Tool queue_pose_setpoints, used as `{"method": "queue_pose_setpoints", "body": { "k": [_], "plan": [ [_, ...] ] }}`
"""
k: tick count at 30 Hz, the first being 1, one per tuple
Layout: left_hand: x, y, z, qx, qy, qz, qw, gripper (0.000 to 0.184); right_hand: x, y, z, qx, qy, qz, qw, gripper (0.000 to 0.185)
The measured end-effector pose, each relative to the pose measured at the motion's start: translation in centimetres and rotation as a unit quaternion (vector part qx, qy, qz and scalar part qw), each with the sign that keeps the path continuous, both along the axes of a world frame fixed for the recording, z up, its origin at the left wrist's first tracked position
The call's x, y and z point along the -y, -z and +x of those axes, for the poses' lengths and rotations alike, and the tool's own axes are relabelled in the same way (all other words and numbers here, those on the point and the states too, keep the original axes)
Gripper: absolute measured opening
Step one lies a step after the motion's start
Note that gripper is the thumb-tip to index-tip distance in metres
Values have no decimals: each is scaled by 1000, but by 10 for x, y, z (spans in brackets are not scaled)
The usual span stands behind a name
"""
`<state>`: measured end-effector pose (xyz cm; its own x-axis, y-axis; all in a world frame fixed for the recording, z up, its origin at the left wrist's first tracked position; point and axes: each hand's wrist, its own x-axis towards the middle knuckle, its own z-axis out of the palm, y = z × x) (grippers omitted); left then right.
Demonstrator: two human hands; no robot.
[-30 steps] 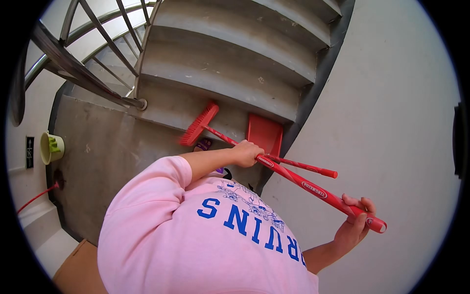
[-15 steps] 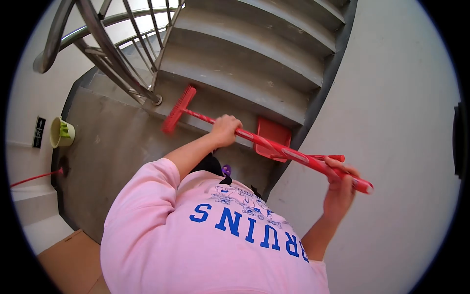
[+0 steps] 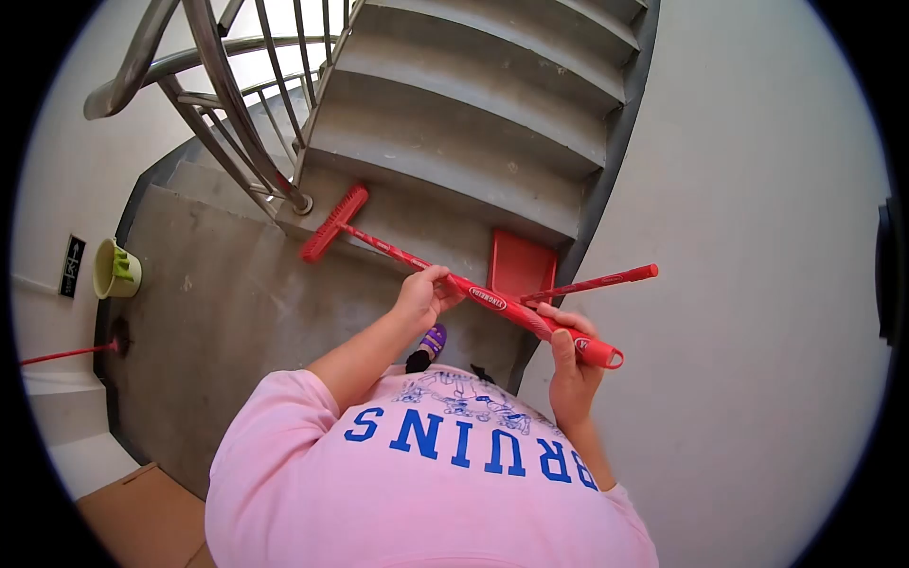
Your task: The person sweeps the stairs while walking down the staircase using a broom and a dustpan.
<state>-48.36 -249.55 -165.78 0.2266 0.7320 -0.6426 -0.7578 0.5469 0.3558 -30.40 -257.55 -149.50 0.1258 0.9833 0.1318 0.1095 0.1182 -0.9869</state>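
A red broom slants across the middle of the view, its bristled head low at the front of the bottom stair, left of centre. My left hand grips the handle partway along, thumb on top and fingers loosely curled. Near the handle's upper end, my right hand is wrapped around it. Behind the broom handle, a red dustpan stands by the bottom stair near the right wall. The dustpan's stick sticks out to the right, just above my right hand; its lower part is hidden behind the broom.
Grey stairs rise ahead, with a metal railing on their left. A pale bucket with a green rim piece stands by the left wall. Also there are a red stick and a cardboard box. My purple sandal shows below.
My right hand has come left and slightly down with the handle's end. The broom head has shifted a little left, and more of the dustpan's stick and my sandal now shows.
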Motion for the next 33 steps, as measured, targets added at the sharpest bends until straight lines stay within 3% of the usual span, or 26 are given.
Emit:
{"method": "queue_pose_setpoints", "body": {
  "k": [7, 13, 17, 20, 23, 26, 29, 33],
  "plan": [
    [32, -34, -18, -20, 86, -21, 996, 14, 58, -34, -23, 119, -27, 48, 991, 31],
    [47, -53, -24, -124, 124, 30, 984, 8, 81, -71, -34, 177, -178, 105, 962, 40],
    [46, -59, -60, -139, 170, 86, 972, 7, 78, -54, -19, 193, -230, 113, 947, 29],
    [55, -59, -80, -190, 173, 86, 963, 7, 57, -9, 8, 149, -134, -28, 979, 22],
    [80, -25, -101, -255, 255, 77, 929, 15, 12, 57, 63, -40, 3, -156, 987, 19],
    [140, 27, -127, -273, 320, -43, 906, 16, -26, 107, 119, -117, 167, -192, 960, 38],
    [201, 56, -129, -279, 255, -160, 912, 23, -62, 137, 171, -96, 251, -146, 952, 58],
    [232, 27, -87, -315, 301, -169, 884, 43, -104, 151, 213, 1, 289, -123, 949, 78]
  ]
}}
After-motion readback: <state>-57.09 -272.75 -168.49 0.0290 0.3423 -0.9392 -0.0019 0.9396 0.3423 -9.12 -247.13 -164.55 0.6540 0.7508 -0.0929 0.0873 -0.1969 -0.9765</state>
